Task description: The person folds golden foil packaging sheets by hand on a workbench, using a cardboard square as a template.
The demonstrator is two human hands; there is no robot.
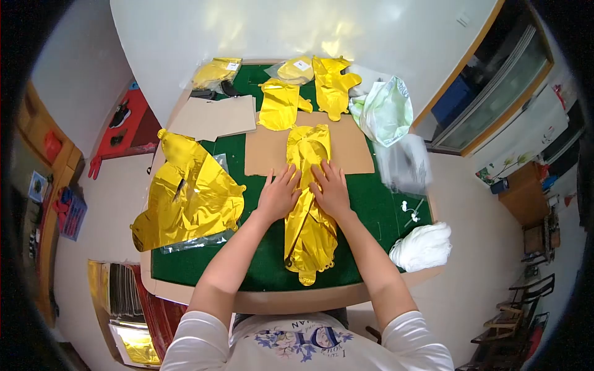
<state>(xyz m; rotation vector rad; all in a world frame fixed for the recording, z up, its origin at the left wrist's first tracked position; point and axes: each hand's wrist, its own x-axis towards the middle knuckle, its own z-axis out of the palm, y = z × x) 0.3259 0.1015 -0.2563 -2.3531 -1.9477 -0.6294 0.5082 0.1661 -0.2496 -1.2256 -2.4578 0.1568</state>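
A long gold foil balloon [310,232], uninflated and folded lengthwise, lies in front of me, its far end over a flat cardboard sheet [356,148]. My left hand [279,193] rests along its left edge with fingers stretched out. On the opposite edge lies my right hand [331,188], fingers spread and pressing the foil. To the left, a wider crumpled gold foil balloon [192,195] lies partly over a clear plastic bag [207,241]. Beyond the cardboard are two smaller folded gold foil balloons, one left [278,104] and one right [334,86].
Packaged gold foil [213,73] and a cardboard piece [213,117] lie at the far left of the green-topped table [253,272]. On the right are a pale green plastic bag [387,108], clear plastic [405,164], white earphones [409,211] and a white bundle [424,247].
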